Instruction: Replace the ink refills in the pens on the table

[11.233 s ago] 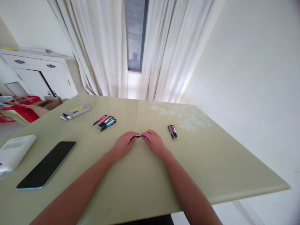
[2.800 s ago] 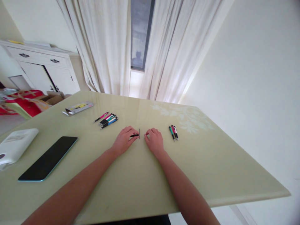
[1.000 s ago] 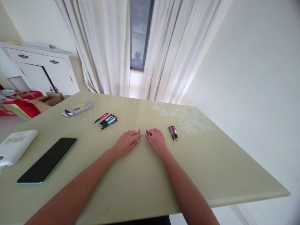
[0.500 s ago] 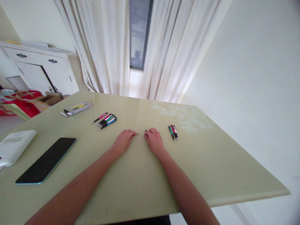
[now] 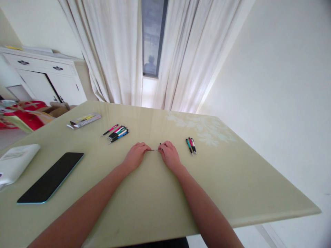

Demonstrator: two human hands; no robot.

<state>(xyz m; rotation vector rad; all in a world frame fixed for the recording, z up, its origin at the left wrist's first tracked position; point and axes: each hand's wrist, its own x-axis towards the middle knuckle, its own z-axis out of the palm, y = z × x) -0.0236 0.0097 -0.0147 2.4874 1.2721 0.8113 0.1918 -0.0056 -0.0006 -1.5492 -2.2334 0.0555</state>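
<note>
Black rod (image 5: 151, 150) pinched in left hand (image 5: 136, 156), pointing at right hand (image 5: 170, 155), which is curled on a mostly hidden dark piece (image 5: 160, 144); three pens (image 5: 191, 145) lie further right.

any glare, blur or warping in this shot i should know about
All in the head view: faint reflections on the table near the curtains; wide-angle stretch, strongest toward the edges; blocky pixels low in the window; the thin rod in the left hand and the dark piece in the right hand are too small and soft for detail.
</note>
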